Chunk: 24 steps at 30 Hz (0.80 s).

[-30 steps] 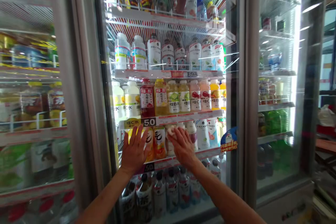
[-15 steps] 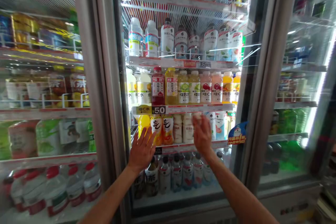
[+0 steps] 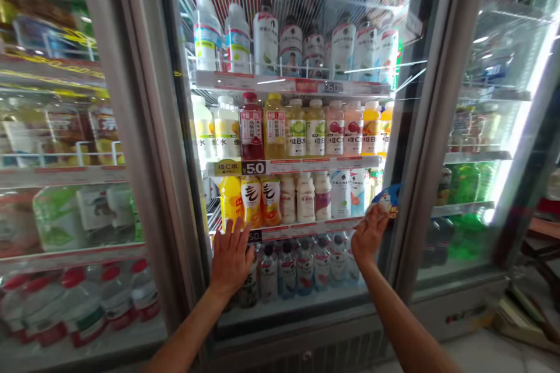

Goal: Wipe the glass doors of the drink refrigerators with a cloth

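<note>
My left hand [image 3: 231,259] is open, fingers spread, apparently flat on the glass door [image 3: 289,317]. Behind its fingertips stand a yellow bottle [image 3: 230,195] and two orange-and-white bottles [image 3: 251,201], inside the cooler. My right hand [image 3: 370,239] is closed at the right side of the same door. Its fingers are bunched round something pale and crumpled that I cannot make out clearly. It overlaps the lower left of a blue, red and yellow sticker [image 3: 394,201] on the glass.
Metal door frames [image 3: 144,128] flank the lit cooler on both sides. Drinks fill several shelves, with a black price tag [image 3: 254,168] on a middle one. Red-capped bottles [image 3: 81,303] stand behind the left door. Flat cartons [image 3: 520,317] lie on the floor at right.
My right hand has moved right across the glass, from in front of the pale bottles to the sticker. My left hand stays spread, slightly lower against the shelves. The view has shifted downward.
</note>
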Available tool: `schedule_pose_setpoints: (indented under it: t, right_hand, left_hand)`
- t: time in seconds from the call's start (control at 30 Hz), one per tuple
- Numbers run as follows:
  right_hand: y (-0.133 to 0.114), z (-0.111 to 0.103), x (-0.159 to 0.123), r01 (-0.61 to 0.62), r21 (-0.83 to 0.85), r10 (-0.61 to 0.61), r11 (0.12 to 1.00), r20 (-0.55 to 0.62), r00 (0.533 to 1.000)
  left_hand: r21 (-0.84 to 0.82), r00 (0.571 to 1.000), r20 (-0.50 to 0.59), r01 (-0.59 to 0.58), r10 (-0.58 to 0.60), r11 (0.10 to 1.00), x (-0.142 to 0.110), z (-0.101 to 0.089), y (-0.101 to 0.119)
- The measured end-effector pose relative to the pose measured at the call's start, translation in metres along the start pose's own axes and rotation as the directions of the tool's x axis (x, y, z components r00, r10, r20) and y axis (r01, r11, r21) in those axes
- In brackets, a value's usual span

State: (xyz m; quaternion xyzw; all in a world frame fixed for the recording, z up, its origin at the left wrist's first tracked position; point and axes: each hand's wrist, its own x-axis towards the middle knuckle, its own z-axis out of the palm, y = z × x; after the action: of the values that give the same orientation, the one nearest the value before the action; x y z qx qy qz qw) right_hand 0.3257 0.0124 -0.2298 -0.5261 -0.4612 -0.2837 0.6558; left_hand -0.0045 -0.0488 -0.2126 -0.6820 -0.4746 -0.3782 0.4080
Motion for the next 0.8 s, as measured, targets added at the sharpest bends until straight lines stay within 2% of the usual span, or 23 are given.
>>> schedule_pose_setpoints:
  t: [0.07,0.1,0.13,0.17,0.23,0.3,0.37,0.4,0.43,0.47,0.53,0.57,0.6,0.63,0.73,0.77,0.8]
  right_hand:
    - [0.001,-0.004,-0.020,0.146,0.038,-0.150,0.989,0.148,0.977]
    - [0.002,-0.007,-0.030,0.241,0.075,-0.252,0.968,0.221,0.942]
    - [0.005,-0.009,-0.035,0.314,0.106,-0.331,0.944,0.264,0.906]
    - [0.010,-0.011,-0.037,0.346,0.114,-0.364,0.931,0.267,0.892]
    - [0.023,-0.012,-0.030,0.283,0.068,-0.291,0.957,0.178,0.940]
    - [0.030,-0.008,-0.022,0.118,0.013,-0.119,0.993,0.033,0.992]
    - [0.021,-0.003,-0.029,0.002,0.002,-0.002,1.000,-0.017,1.000]
    - [0.011,-0.001,-0.038,-0.005,0.006,0.005,1.000,0.012,1.000]
    - [-0.001,0.001,-0.050,0.025,0.018,-0.026,1.000,0.077,0.997]
    - [-0.013,0.001,-0.063,0.109,0.042,-0.114,0.993,0.148,0.982]
    - [-0.031,-0.001,-0.080,0.318,0.122,-0.340,0.940,0.268,0.901]
    - [-0.035,-0.003,-0.083,0.391,0.155,-0.420,0.907,0.287,0.861]
    - [-0.037,-0.005,-0.081,0.422,0.168,-0.454,0.891,0.282,0.845]
    - [-0.037,-0.005,-0.076,0.414,0.159,-0.442,0.896,0.258,0.859]
    - [-0.046,0.001,-0.068,0.255,0.097,-0.266,0.962,0.141,0.954]
    - [-0.054,0.004,-0.073,0.232,0.100,-0.244,0.968,0.130,0.961]
    - [-0.063,0.007,-0.083,0.261,0.124,-0.278,0.957,0.151,0.949]
  left_hand:
    - [-0.008,0.999,-0.005,0.039,-0.039,0.999,-0.001,0.003,0.006]
    - [-0.015,0.998,-0.007,0.055,-0.055,0.998,-0.001,0.004,0.008]
    - [-0.022,0.998,-0.006,0.066,-0.066,0.998,-0.002,0.005,0.010]
    - [-0.030,0.997,-0.001,0.071,-0.071,0.997,-0.004,0.005,0.012]
    - [-0.042,0.998,0.020,0.069,-0.068,0.997,-0.009,0.006,0.014]
    - [-0.047,0.998,0.038,0.056,-0.054,0.997,-0.016,0.007,0.017]
    - [-0.043,0.998,0.051,0.045,-0.043,0.998,-0.023,0.007,0.020]
    - [-0.039,0.997,0.059,0.042,-0.040,0.998,-0.026,0.006,0.023]
    - [-0.033,0.997,0.072,0.037,-0.034,0.999,-0.029,0.006,0.025]
    - [-0.026,0.996,0.088,0.030,-0.027,0.999,-0.032,0.005,0.026]
    - [-0.008,0.992,0.129,0.008,-0.007,1.000,-0.040,0.002,0.027]
    - [0.004,0.988,0.153,-0.002,0.002,1.000,-0.044,0.001,0.026]
    - [0.018,0.985,0.174,-0.009,0.005,1.000,-0.049,-0.001,0.024]
    - [0.034,0.981,0.193,-0.009,0.002,0.999,-0.054,-0.003,0.022]
    - [0.077,0.972,0.232,0.005,-0.023,0.997,-0.068,-0.008,0.014]
    - [0.087,0.970,0.241,0.011,-0.031,0.996,-0.072,-0.010,0.011]
    - [0.094,0.967,0.250,0.014,-0.037,0.996,-0.075,-0.012,0.009]
